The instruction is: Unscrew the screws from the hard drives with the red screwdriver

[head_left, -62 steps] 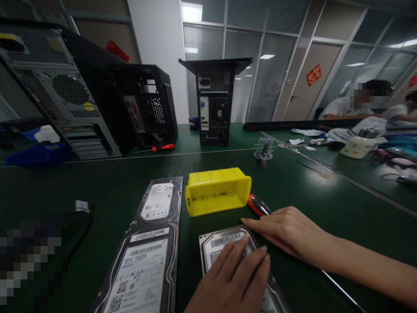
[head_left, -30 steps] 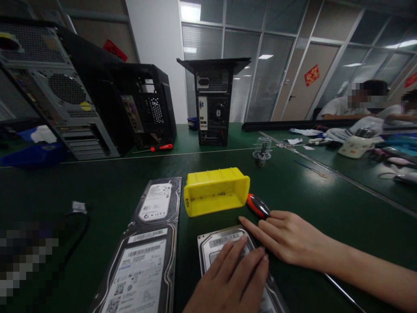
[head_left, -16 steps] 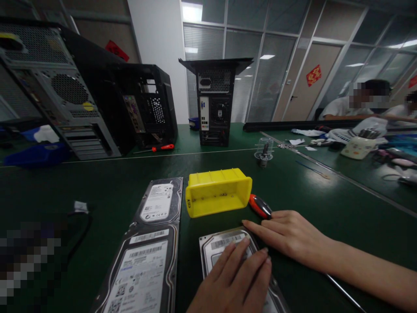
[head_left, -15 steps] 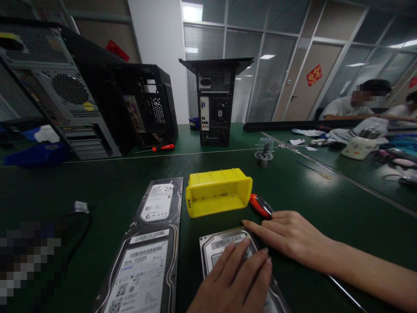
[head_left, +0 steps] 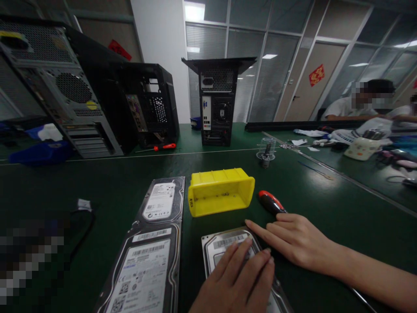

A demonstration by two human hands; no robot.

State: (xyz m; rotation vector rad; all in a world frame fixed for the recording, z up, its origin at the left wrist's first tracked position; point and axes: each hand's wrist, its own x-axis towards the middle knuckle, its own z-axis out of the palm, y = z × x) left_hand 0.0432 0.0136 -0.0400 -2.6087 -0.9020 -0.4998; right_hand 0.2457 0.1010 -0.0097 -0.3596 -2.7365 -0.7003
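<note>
Hard drive (head_left: 224, 244), a flat silvery metal plate with a rounded far corner, a pressed groove and a white barcoded label, lies on the smooth green surface (head_left: 107, 182) right in front of me. My left hand (head_left: 233, 284) rests across it, fingers nearly straight and slightly spread, hiding much of the cover; that thumb is out of sight. My right hand (head_left: 296, 239) lies low beside the drive, index finger stretched to its far corner, whether quite touching I cannot tell, the others loosely bent. They lie over the screwdriver (head_left: 273, 202), whose bulbous red-and-black handle pokes out ahead and whose slim shiny shaft reappears beyond my forearm; I cannot tell whether they pinch it. Just beyond the drive, a ribbed yellow plastic bin (head_left: 215, 177) turns its open side to me, small dark bits inside. To the left, two more drives sit end to end, the nearer one (head_left: 146, 265) with a wavy metal rim, the farther one (head_left: 163, 202) with a white label.
</note>
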